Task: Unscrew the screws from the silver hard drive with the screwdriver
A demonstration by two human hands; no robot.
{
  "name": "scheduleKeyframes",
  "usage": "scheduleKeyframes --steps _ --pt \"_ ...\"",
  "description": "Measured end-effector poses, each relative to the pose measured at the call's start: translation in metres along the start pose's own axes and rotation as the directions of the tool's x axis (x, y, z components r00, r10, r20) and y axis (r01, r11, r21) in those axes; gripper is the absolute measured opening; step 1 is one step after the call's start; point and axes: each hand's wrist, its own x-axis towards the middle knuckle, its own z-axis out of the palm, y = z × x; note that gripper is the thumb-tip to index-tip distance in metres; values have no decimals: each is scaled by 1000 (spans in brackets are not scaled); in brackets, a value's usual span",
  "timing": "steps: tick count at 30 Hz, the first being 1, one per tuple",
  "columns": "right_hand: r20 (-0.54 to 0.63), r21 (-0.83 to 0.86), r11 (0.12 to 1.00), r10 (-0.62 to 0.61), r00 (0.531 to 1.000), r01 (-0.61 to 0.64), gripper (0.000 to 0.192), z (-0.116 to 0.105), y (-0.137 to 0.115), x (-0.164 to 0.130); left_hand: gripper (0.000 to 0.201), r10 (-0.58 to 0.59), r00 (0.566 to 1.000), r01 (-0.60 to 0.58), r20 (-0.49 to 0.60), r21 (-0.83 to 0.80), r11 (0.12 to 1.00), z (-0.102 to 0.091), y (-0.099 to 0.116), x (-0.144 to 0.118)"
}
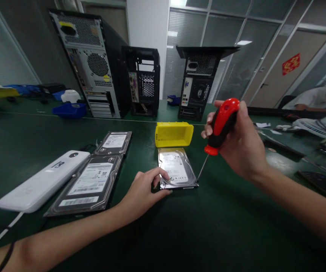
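Note:
A silver hard drive [181, 166] lies label up on the green table in front of me. My left hand [148, 183] grips its near left corner, with fingers on top and the thumb along the near edge. In my right hand [241, 141] is a screwdriver [222, 124] with a red and black handle, its fingers wrapped round the grip. The shaft slants down to the left, and its tip meets the drive's near right corner. A screw under the tip is too small to make out. Just behind the drive sits a yellow plastic bin [174, 135].
Two more hard drives [90, 183] [114, 141] lie at left beside a white power bank [42, 181] with a cable. Computer cases [114, 64] [142, 81] [198, 83] stand along the back. A blue bin [69, 109] is behind left. Another person [319, 94] sits at far right.

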Motion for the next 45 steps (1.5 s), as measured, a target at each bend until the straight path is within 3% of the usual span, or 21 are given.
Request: scheduleKeyframes --steps 5,10,15,23,30,36,45 --pt "-44 6 999 -39 998 39 20 1 4 0 25 -18 1000 18 17 -2 1000 1 -2 0" --pt "-48 51 999 5 999 -2 11 -1 -1 -3 24 -44 999 44 23 -4 999 -1 2 -1" --pt "0 56 998 42 999 -42 22 0 -2 -4 23 -40 999 40 19 -4 999 -1 4 -1" --pt "-32 -16 997 69 997 -69 20 2 1 -1 23 -47 999 47 12 -2 999 -2 6 -1" --pt "14 64 994 87 996 -88 27 -4 1 -5 23 -42 999 42 7 -1 999 -1 5 -1" --pt "-14 -28 996 85 996 -85 16 -8 4 -5 24 -34 999 34 13 -2 999 -1 4 -1" --pt "18 -160 971 181 983 -176 38 -22 -14 0 22 -59 998 59 10 -16 998 -4 12 -1"
